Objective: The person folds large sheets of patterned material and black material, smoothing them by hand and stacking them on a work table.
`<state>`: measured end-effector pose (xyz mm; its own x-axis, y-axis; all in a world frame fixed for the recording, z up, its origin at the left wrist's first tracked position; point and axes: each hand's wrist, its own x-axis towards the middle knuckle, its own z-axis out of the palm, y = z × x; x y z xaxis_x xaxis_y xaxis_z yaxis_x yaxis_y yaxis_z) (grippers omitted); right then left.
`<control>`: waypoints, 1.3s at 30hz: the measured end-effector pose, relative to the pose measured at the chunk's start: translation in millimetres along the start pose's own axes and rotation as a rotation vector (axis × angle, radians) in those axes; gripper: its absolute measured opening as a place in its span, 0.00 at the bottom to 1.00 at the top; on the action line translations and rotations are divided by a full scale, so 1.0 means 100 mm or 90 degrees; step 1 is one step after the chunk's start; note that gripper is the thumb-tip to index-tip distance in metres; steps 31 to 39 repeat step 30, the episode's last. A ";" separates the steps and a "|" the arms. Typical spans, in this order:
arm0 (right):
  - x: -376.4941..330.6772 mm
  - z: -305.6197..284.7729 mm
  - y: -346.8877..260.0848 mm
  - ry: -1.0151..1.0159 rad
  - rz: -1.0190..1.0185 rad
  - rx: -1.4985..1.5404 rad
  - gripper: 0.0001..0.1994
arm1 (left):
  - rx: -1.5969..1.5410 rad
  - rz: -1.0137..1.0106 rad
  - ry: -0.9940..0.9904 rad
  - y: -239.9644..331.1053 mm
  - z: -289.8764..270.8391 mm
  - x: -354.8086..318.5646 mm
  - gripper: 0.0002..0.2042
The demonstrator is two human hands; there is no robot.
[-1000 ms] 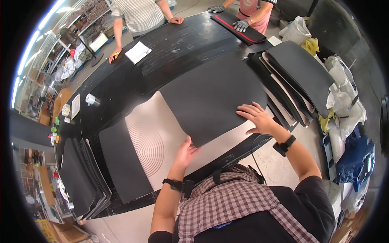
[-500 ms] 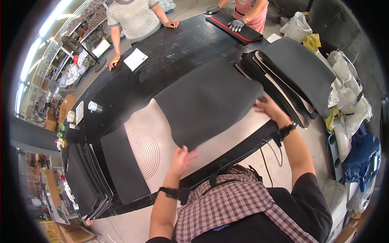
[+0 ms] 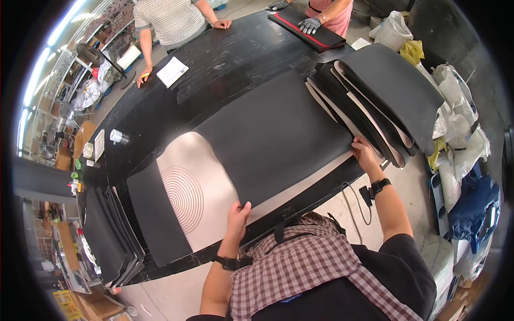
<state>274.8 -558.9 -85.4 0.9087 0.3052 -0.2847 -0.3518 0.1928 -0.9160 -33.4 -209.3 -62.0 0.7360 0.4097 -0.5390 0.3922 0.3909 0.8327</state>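
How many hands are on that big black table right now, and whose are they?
Wearer's bare hands: 2, left hand and right hand, both on the dark sheet.
Co-workers' bare hands: 2.
Gloved hands: 2.
Total: 6

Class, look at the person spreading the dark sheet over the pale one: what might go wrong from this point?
1. The large dark grey rubbery sheet is held only at its near edge by the left hand and right hand; it may lie askew on the pale cream sheet with ring pattern.
2. It may snag the stack of folded dark sheets alongside.
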 end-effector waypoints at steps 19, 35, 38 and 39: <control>-0.05 0.10 0.16 0.171 -0.326 -0.773 0.06 | 0.109 -0.087 0.018 -0.05 -0.34 -0.16 0.13; -1.02 2.01 -0.18 -0.149 -0.525 -0.944 0.17 | 0.694 -0.124 0.756 0.04 -3.75 -0.93 0.30; -1.02 2.01 -0.18 -0.149 -0.525 -0.944 0.17 | 0.694 -0.124 0.756 0.04 -3.75 -0.93 0.30; -1.02 2.01 -0.18 -0.149 -0.525 -0.944 0.17 | 0.694 -0.124 0.756 0.04 -3.75 -0.93 0.30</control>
